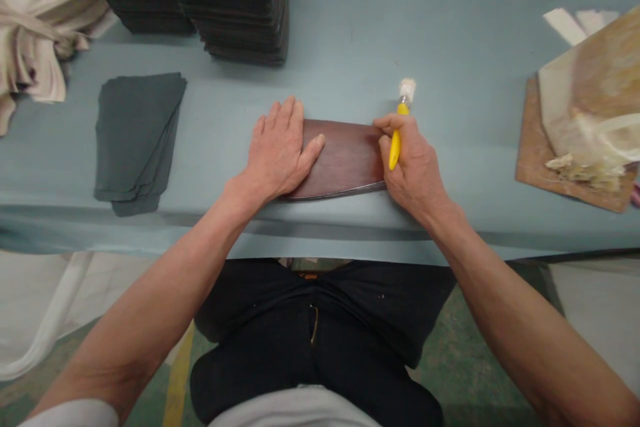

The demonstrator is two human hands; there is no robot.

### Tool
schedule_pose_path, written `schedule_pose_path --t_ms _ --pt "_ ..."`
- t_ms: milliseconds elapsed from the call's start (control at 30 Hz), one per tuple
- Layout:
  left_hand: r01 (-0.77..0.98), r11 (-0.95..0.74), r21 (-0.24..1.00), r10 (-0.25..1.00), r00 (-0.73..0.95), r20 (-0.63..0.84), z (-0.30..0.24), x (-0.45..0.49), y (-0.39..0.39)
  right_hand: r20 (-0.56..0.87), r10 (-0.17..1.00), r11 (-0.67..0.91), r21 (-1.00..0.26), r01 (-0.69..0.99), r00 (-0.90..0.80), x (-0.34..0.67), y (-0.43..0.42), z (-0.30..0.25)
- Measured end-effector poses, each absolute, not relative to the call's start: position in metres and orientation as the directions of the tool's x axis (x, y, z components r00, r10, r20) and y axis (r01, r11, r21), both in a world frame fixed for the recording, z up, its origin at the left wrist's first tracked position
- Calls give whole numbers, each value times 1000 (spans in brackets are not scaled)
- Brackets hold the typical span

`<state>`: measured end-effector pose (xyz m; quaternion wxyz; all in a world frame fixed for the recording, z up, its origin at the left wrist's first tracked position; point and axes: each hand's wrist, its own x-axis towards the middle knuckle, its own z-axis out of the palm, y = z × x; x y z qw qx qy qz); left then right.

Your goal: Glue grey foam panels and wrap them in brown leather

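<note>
A dark brown leather piece (345, 159) with a curved near edge lies flat on the grey-blue table (350, 47), close to its front edge. My left hand (280, 147) rests open on its left half, fingers stretched flat and pressing down. My right hand (411, 160) is closed around a yellow-handled brush (399, 133) at the piece's right end. The brush's white bristle tip (407, 88) points away from me, just past the leather's far right corner.
A small pile of dark grey cut pieces (137, 137) lies at the left. Tall stacks of dark pieces (235, 0) stand behind. Beige cloth (35, 33) is heaped far left. A wooden board (560, 173) bearing a glue-smeared block (585, 100) sits at the right.
</note>
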<state>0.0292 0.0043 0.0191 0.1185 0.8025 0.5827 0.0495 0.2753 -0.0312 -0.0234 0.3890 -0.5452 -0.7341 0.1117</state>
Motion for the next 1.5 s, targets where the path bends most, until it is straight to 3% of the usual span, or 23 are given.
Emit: schedule_pose_path --t_ms 433,733,1100,1300,1500 --pt "957 -162 240 980 184 -70 20 34 1 412 904 360 -597 716 -111 278 -32 -22" --pt "952 -113 286 993 100 59 1 28 -1 435 892 379 -572 727 -122 279 -32 -22" --pt "954 -83 289 996 86 2 8 28 -5 453 884 390 -575 719 -116 276 -32 -23" --pt "935 -101 339 995 93 39 7 24 -6 459 883 382 -575 723 -101 275 -31 -24" --pt "950 -56 307 998 58 3 16 11 -17 474 875 401 -599 693 -96 276 -29 -27"
